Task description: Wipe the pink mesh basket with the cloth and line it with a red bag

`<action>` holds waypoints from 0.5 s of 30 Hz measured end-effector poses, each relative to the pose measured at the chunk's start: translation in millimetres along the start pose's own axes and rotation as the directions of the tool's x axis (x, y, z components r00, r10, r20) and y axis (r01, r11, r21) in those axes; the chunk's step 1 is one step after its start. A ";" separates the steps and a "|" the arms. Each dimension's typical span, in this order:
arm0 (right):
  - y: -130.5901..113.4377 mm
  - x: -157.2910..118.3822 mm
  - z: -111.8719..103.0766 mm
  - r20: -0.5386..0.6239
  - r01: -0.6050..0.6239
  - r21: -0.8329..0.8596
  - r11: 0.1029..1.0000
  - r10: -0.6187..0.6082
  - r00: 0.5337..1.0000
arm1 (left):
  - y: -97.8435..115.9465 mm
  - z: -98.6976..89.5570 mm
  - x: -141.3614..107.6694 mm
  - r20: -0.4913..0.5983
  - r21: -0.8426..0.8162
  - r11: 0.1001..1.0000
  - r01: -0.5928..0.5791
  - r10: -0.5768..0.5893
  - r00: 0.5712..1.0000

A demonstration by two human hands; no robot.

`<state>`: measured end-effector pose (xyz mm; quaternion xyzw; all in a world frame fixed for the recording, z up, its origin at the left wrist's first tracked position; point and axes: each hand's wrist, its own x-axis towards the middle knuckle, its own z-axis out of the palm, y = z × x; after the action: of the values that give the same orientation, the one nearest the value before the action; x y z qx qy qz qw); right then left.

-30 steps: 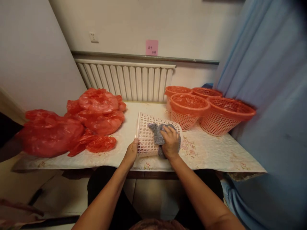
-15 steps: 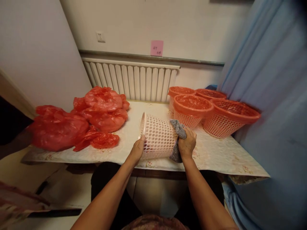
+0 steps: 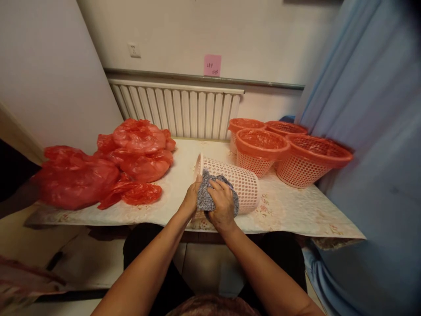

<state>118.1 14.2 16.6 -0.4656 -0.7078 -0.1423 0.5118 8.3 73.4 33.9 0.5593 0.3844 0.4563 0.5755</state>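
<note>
A pale pink perforated basket lies on its side on the table, its open rim to the left and its base to the right. My left hand is closed on the basket's rim. With my right hand I press a bunched grey speckled cloth against the basket's side, close to the rim and beside my left hand. The cloth covers part of the perforated wall.
Several baskets lined with red bags stand at the back right, near a blue curtain. Red plastic bags are heaped at the left. A radiator is behind the table. A person's arm shows at the far left.
My right hand and the cloth have moved left, from the basket's base end to near its rim. The base end is now uncovered. My left hand stays at the rim.
</note>
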 end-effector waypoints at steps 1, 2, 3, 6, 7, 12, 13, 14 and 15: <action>3.4 -0.8 0.9 0.001 0.004 -0.005 1.000 -0.004 1.000 | -4.1 -1.4 -0.9 -0.001 0.007 1.000 -0.014 0.015 1.000; 6.6 -0.7 1.4 0.006 0.004 -0.009 1.000 -0.004 1.000 | -8.8 -2.6 -2.8 -0.007 0.014 0.999 -0.036 0.036 0.999; 9.3 0.0 1.5 0.011 0.002 -0.011 1.000 -0.002 1.000 | -13.7 -3.7 -5.7 -0.015 0.037 0.997 -0.070 0.070 0.997; 12.3 2.8 0.6 0.018 -0.003 -0.015 1.000 0.003 1.000 | -27.1 -7.1 -17.2 -0.016 0.171 0.967 -0.188 0.193 0.981; 12.1 3.3 0.1 0.022 0.000 -0.015 1.000 0.000 1.000 | -30.2 -8.3 -20.8 -0.008 0.207 0.956 -0.208 0.215 0.977; 20.8 4.9 -4.7 0.068 0.006 -0.047 0.999 -0.003 0.998 | -37.1 -11.9 -27.6 0.002 0.261 0.947 -0.188 0.194 0.981; 27.4 5.4 -6.3 0.076 -0.005 -0.068 0.998 0.011 0.997 | -37.7 -12.2 -27.0 -0.002 0.260 0.951 -0.169 0.175 0.985; 36.1 5.7 -8.1 0.074 -0.022 -0.094 0.995 0.029 0.997 | -38.3 -12.3 -26.1 -0.008 0.261 0.954 -0.146 0.154 0.988; 46.7 5.8 -10.2 0.062 -0.043 -0.121 0.992 0.051 0.997 | -39.0 -12.3 -25.3 -0.021 0.265 0.956 -0.124 0.134 0.991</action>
<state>161.5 34.8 13.2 -0.5165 -0.7032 -0.1570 0.4627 -7.0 54.5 -7.6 0.6458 0.4152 0.4485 0.4575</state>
